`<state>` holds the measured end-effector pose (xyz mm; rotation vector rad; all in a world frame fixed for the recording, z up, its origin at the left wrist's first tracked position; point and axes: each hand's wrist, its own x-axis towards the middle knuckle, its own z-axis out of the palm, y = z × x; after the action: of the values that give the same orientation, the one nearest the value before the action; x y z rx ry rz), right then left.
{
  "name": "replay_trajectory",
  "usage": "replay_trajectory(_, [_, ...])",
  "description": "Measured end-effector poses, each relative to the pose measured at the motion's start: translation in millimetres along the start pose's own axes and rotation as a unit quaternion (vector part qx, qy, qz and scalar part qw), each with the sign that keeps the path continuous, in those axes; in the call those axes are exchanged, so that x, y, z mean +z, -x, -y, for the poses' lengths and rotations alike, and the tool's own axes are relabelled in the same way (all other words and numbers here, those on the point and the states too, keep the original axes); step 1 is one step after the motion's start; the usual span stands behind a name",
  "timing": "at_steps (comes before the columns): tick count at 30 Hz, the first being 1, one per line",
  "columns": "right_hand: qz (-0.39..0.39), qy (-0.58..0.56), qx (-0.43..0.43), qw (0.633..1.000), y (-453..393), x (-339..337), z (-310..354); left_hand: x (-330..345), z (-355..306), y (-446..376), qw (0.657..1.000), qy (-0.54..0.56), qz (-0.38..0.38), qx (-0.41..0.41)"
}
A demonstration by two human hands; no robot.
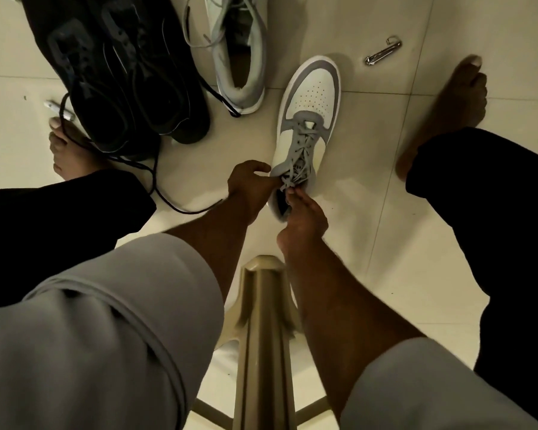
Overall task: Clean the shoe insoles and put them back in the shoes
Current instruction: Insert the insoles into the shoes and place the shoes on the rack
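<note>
Both hands at the collar of the white-and-grey shoe point(308, 125), on the tiled floor point(385, 212).

We note the shoe stands upright, toe pointing far, heel end right under our hands. Left hand point(250, 184) has fingers curled closed on the near-left side of the collar; right hand point(302, 212) pinches the grey laces point(295, 156) at the tongue. Upper white with perforated toe, grey trim, laced. Its mate point(239, 54) lies far left beside a black pair point(121, 76); nail clipper point(383, 52) far right. We cannot see an insole.
</note>
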<state>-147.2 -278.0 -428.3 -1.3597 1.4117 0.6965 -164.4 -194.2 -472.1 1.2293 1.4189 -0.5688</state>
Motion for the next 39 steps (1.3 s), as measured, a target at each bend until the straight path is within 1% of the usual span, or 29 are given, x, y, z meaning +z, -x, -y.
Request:
replay_trajectory(2, [-0.007,0.013,-0.006,1.000,-5,8,7,-1,0,0,0.999,0.021,0.022,-0.011])
replay_trajectory(5, [-0.001,-0.008,-0.006,1.000,-13,15,23,-3,-3,3,0.995,0.069,0.066,-0.018])
replay_trajectory(6, [0.015,0.024,-0.027,0.999,-14,13,26,-3,-3,4,0.995,0.065,0.071,-0.008])
replay_trajectory(7, [0.034,0.088,-0.059,0.994,-16,10,26,-2,-3,5,0.996,0.047,0.072,0.011])
replay_trajectory(9, [0.060,0.245,-0.127,0.959,-20,-2,25,0,-2,5,0.994,-0.031,0.072,0.073])
replay_trajectory(10, [0.073,0.288,-0.141,0.944,-23,-9,24,0,-1,4,0.989,-0.081,0.067,0.104])
replay_trajectory(11, [0.083,0.294,-0.140,0.942,-25,-16,27,0,-2,4,0.981,-0.130,0.062,0.130])
replay_trajectory(13, [0.094,0.212,-0.122,0.965,-29,-28,39,2,-6,4,0.965,-0.203,0.049,0.157])
replay_trajectory(14, [0.096,0.160,-0.113,0.976,-33,-32,46,4,-9,4,0.961,-0.222,0.045,0.160])
replay_trajectory(15, [0.101,0.143,-0.110,0.978,-35,-35,52,7,-12,5,0.959,-0.235,0.041,0.154])
replay_trajectory(16, [0.121,0.153,-0.113,0.974,-37,-32,54,8,-14,4,0.959,-0.245,0.035,0.139])
replay_trajectory(17, [0.135,0.194,-0.127,0.963,-39,-28,54,9,-16,2,0.958,-0.257,0.036,0.119])
replay_trajectory(18, [0.139,0.274,-0.155,0.939,-43,-23,52,10,-18,-1,0.957,-0.268,0.042,0.100])
replay_trajectory(19, [0.125,0.384,-0.190,0.895,-47,-17,50,10,-20,-4,0.956,-0.277,0.053,0.087])
replay_trajectory(20, [0.103,0.480,-0.225,0.842,-50,-11,46,8,-21,-7,0.954,-0.280,0.064,0.083])
replay_trajectory(21, [0.079,0.540,-0.250,0.799,-51,-5,45,7,-22,-9,0.954,-0.278,0.074,0.083])
replay_trajectory(22, [0.063,0.562,-0.264,0.781,-52,-1,45,4,-22,-10,0.955,-0.273,0.087,0.083])
replay_trajectory(24, [0.045,0.571,-0.295,0.765,-56,5,48,-5,-20,-11,0.949,-0.269,0.135,0.092])
replay_trajectory(25, [0.034,0.572,-0.308,0.759,-56,7,50,-10,-18,-10,0.939,-0.281,0.165,0.107])
replay_trajectory(26, [0.020,0.568,-0.323,0.757,-57,7,53,-14,-17,-11,0.926,-0.301,0.189,0.126])
replay_trajectory(28, [-0.003,0.550,-0.347,0.760,-57,3,52,-20,-17,-14,0.906,-0.338,0.199,0.160])
replay_trajectory(29, [-0.010,0.535,-0.361,0.764,-55,0,48,-20,-18,-15,0.904,-0.343,0.194,0.168])
replay_trajectory(32, [-0.002,0.509,-0.404,0.760,-50,-10,31,-15,-20,-15,0.919,-0.306,0.191,0.159])
replay_trajectory(33, [0.004,0.518,-0.389,0.762,-51,-8,29,-13,-20,-13,0.923,-0.294,0.191,0.156])
replay_trajectory(34, [0.008,0.523,-0.356,0.775,-53,-2,31,-11,-19,-11,0.926,-0.289,0.187,0.156])
replay_trajectory(36, [0.004,0.488,-0.260,0.833,-63,15,40,-7,-19,-10,0.923,-0.300,0.171,0.169])
replay_trajectory(37, [0.001,0.464,-0.230,0.856,-67,23,45,-6,-20,-9,0.922,-0.305,0.161,0.175])
replay_trajectory(38, [0.002,0.458,-0.223,0.861,-69,27,48,-5,-22,-9,0.923,-0.303,0.154,0.179])
replay_trajectory(39, [0.008,0.469,-0.230,0.853,-68,27,50,-4,-24,-9,0.926,-0.296,0.153,0.179])
